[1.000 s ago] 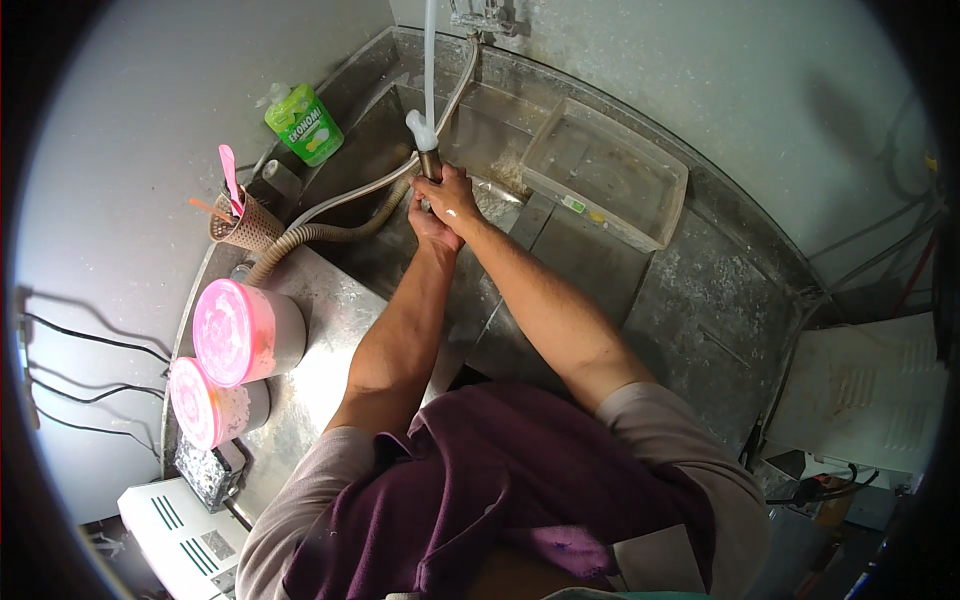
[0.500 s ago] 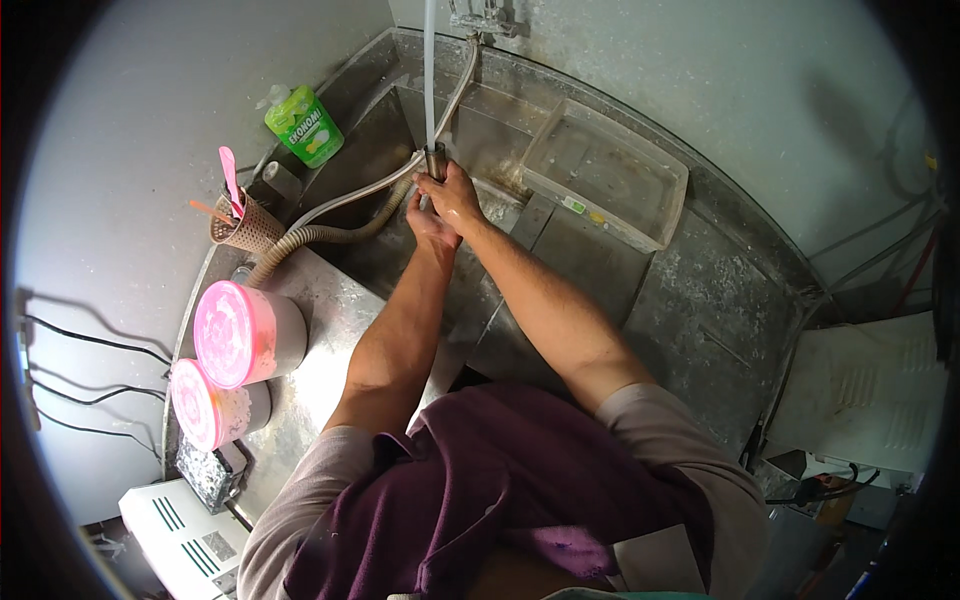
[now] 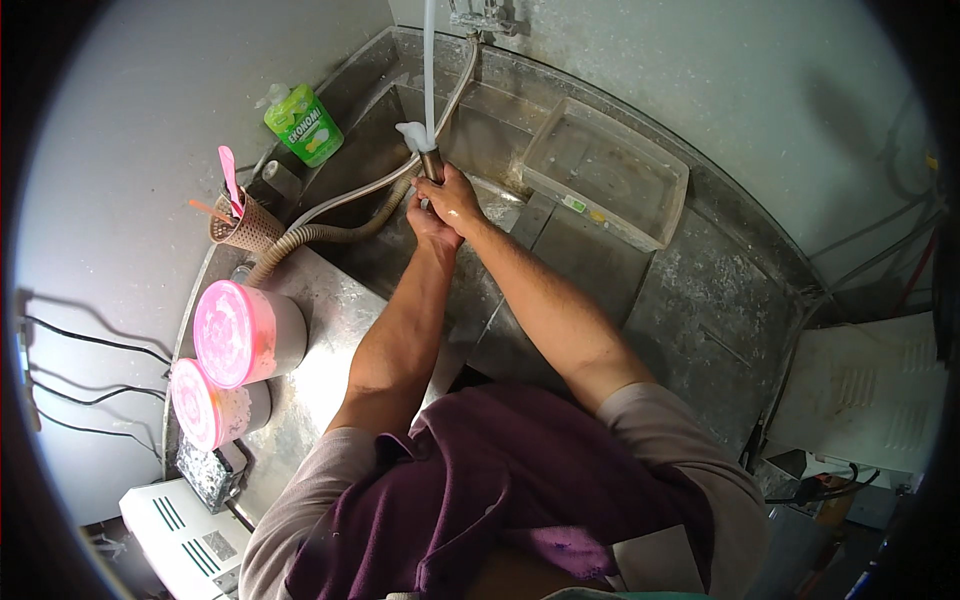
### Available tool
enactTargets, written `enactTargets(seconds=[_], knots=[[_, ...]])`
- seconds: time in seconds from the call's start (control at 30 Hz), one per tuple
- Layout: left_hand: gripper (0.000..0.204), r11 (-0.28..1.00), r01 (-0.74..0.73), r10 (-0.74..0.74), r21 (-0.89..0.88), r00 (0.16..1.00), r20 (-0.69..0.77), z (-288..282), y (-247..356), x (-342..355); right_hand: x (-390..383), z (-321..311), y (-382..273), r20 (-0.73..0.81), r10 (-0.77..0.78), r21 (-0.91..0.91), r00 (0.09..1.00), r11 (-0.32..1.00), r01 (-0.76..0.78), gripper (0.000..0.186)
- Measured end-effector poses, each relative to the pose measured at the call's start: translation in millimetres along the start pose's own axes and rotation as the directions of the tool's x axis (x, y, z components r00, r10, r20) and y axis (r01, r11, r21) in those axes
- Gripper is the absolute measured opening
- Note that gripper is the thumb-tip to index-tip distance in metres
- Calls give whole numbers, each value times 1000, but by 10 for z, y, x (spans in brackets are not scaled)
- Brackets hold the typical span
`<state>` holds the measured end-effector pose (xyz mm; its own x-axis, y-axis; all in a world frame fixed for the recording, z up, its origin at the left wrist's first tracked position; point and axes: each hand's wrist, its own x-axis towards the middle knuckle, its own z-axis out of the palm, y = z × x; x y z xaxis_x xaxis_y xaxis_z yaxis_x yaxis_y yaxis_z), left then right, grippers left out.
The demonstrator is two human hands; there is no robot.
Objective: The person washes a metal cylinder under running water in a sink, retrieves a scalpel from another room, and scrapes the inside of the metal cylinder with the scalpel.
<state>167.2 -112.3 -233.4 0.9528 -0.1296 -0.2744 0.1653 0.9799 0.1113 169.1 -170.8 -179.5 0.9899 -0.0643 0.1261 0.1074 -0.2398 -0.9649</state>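
Observation:
Both my hands meet over the steel sink basin. My right hand is closed round an upright metal cylinder, thumb toward the left. My left hand is cupped just below it, fingers curled against the cylinder's lower part, largely hidden. A translucent white tube runs vertically down to the cylinder's top. A white, glossy lump, liquid or foam perhaps, bulges out leftward at the mouth. A pale braided hose and a ribbed hose pass behind and left of my hands.
A clear tray rests right. Left are a green bottle, a perforated cup with pink and orange utensils, pink-lidded tubs, a dark device and a white appliance. A metal fixture is at back; a boxy machine right.
The white lump at the cylinder's mouth vanished half a second ago and shows again now, leaning further left than at first. My hands have hardly moved.

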Motion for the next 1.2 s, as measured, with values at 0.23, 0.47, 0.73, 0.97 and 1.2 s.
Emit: enactTargets(seconds=[0.23, 0.47, 0.73, 0.97, 1.2], knots=[[38, 999, -13, 14, 49, 1000, -18, 72, 17, -67, -27, 13, -53, -15, 35, -10, 999, 999, -35, 43], [60, 990, 118, -113, 84, 992, -58, -191, 199, -5, 80, 47, 8, -7, 72, 183, 997, 981, -70, 42], [36, 998, 20, -26, 60, 995, 98, -66, 30, -14, -11, -13, -41, -14, 34, 48, 999, 998, -34, 42], [46, 998, 53, -51, -30, 997, 56, -26, -29, 11, -16, -33, -39, -35, 35, 18, 999, 999, -34, 43], [47, 997, 71, -71, 22, 997, 12, 101, -28, -94, 31, -16, 29, 18, 103, 79, 994, 991, -104, 44]])
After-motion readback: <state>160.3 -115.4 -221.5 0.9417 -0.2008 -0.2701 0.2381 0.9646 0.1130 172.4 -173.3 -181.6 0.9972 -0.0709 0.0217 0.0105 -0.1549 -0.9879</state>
